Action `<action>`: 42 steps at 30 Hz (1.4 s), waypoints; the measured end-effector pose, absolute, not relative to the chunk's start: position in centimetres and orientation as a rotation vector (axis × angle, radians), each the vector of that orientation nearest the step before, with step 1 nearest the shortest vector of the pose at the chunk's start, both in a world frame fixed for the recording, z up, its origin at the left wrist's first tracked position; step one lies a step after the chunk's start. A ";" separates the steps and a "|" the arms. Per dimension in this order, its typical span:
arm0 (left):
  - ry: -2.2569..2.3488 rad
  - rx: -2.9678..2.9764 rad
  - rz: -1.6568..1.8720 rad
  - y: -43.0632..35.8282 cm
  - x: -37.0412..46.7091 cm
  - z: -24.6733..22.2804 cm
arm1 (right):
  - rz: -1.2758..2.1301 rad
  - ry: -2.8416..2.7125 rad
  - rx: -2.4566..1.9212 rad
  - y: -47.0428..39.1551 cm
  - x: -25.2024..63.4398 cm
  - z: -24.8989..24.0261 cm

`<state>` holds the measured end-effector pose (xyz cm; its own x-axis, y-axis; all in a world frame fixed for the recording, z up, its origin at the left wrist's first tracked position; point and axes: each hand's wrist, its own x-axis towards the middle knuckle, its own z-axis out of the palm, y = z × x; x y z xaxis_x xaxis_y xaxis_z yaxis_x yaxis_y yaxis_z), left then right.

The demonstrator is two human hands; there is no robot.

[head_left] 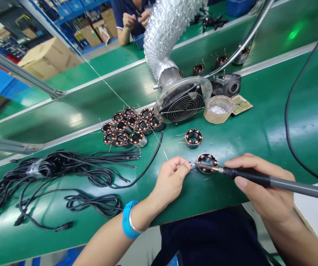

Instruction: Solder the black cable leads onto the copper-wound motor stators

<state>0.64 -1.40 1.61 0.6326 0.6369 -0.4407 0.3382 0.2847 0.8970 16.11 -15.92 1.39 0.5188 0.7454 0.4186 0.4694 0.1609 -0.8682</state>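
My right hand grips a soldering iron. Its metal tip crosses the rim of a ring-shaped motor stator with copper windings, close to my left fingers. My left hand is closed in a pinch at the stator's left side. A thin solder wire slants down from the upper left into it. Small coloured wire ends show between fingertips and stator; whether the fingers also grip them is hidden. Another stator stands just behind.
Several stators are grouped left of a fume extractor fan with a foil duct. Black cables cover the left bench. A round tub and soldering iron stand sit behind. Across the bench, a person's hands work.
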 end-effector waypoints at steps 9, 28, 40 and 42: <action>0.922 1.325 0.236 -1.4 0.6 1.6 | 0.195 -1.282 -1.476 -15.8 14.9 3.2; 0.931 1.310 0.232 -1.4 0.6 1.7 | 0.111 -1.224 -1.542 -16.7 14.8 3.5; 0.912 1.310 0.239 -1.4 0.6 1.8 | -0.035 -1.153 -1.520 -15.5 14.8 2.2; 0.901 1.307 0.228 -1.3 0.6 1.9 | -0.062 -1.194 -1.539 -14.6 14.8 1.9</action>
<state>0.59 -1.33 1.87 0.6533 0.6149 -0.4417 0.3310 0.2928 0.8971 14.79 -14.58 1.86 0.4843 0.6329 0.6040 0.6922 0.1450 -0.7070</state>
